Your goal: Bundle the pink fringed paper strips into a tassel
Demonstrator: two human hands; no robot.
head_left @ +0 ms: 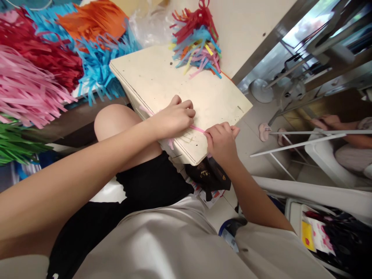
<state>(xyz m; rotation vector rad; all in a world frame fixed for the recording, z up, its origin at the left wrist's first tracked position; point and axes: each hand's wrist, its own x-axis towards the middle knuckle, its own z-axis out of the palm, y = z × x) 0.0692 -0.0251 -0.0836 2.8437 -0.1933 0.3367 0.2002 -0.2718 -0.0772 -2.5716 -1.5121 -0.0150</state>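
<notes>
Cream board [215, 97] under 1 pink strip [198, 128] | my left hand [174, 119] curled over it, grip unclear; my right hand [221, 142] pinching it | likely straightening; next needs even tension

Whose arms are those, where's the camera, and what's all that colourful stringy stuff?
There's no robot here, just a person with two bare hands. The one picture comes from a camera worn on their head, looking down. The left hand curls over a thin pink strip on a pale board, while the right hand holds that strip. On the board's far part lies a multicoloured bunch of strips. Over on the left are pink fringes, plus red, orange, blue and green ones.
</notes>
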